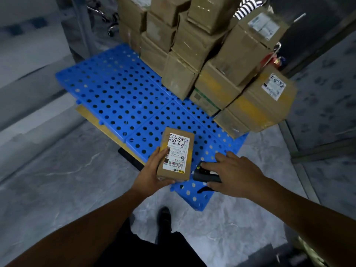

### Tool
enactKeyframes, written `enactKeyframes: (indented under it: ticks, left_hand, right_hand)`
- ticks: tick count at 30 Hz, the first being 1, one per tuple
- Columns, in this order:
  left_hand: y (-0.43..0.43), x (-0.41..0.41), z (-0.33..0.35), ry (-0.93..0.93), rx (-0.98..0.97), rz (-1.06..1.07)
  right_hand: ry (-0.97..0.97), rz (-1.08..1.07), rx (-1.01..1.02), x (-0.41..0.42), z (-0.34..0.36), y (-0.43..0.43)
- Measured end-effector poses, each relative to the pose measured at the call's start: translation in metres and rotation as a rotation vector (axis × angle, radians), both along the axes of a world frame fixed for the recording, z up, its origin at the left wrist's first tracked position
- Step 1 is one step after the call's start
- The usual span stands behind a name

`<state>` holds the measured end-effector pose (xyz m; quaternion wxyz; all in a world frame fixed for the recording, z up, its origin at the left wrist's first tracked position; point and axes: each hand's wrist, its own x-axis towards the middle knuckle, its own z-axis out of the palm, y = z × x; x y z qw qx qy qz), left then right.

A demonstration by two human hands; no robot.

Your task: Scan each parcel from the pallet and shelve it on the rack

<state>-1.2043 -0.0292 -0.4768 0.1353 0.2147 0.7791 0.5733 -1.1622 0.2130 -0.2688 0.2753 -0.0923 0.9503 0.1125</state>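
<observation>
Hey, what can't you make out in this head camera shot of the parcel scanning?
Head view only:
- label print on the held parcel: too small to read.
- the scanner: mostly covered by the right hand gripping it.
- the parcel's near-left corner: hidden by the left hand.
- the box stack: top cut off by the upper edge, blurred.

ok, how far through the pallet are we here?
Done: much of the blue pallet lies bare, so part may be shelved already. In hand: left hand holds a small labelled parcel, right hand holds the black scanner beside it. Left: shelve it, then the stack of cardboard boxes on the pallet's far side.
</observation>
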Motion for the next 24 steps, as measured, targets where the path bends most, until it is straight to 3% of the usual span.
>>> enactKeyframes:
  ticks: [4, 8, 11, 17, 24]
  left_hand:
    - [0.003, 0.001, 0.003, 0.002, -0.017, 0.029]
    - [0.009, 0.016, 0.015, -0.005, -0.042, 0.118]
    - [0.011, 0.035, 0.02, -0.016, -0.049, 0.223]
    - [-0.027, 0.062, 0.042, -0.063, 0.017, 0.47]
    - [-0.113, 0.082, 0.082, 0.066, 0.056, 0.831]
  right_hand:
    - [0.011, -0.181, -0.125, 0.001, -0.018, 0.027]
    - [-0.025, -0.548, -0.483, -0.006, -0.053, 0.044]
    - [-0.018, -0.635, -0.75, -0.01, -0.081, 0.029]
    - [-0.096, -0.478, -0.894, -0.042, -0.094, -0.008]
    - [-0.087, -0.165, -0.979, -0.079, -0.064, -0.128]
